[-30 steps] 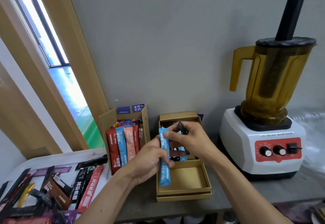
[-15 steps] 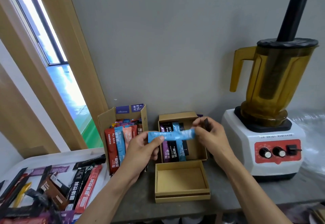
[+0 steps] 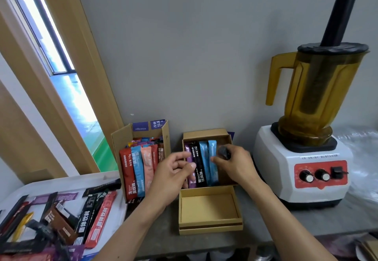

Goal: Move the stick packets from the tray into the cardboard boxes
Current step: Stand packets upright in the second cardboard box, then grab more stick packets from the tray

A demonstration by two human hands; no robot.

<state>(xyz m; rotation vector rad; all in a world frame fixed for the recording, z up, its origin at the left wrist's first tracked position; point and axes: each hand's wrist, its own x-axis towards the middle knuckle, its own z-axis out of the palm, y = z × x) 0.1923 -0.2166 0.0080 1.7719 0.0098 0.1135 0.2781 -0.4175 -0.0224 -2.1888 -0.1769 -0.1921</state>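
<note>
A white tray [image 3: 61, 183] at the lower left holds several loose stick packets [image 3: 98, 219] in black, red, brown and purple. A tall cardboard box [image 3: 166, 138] stands packed with upright packets. To its right a flat cardboard box [image 3: 204, 134] holds purple, black and two blue packets. My right hand [image 3: 237, 164] rests on the right blue packet [image 3: 212, 154] with its thumb, and its fingers pinch a small black stick packet [image 3: 224, 152]. Blurred and with nothing in it, my left hand [image 3: 173, 170] hovers with its fingers apart at the flat box's left edge.
An empty cardboard lid [image 3: 208, 207] lies in front of the flat box. A white blender base with an amber jug [image 3: 302, 168] stands close on the right. The grey wall is right behind the boxes. A wooden door frame [image 3: 67, 76] rises at the left.
The blue packet that both hands held across the box now lies in the flat box beside the other blue one. My left hand has let go and drawn back.
</note>
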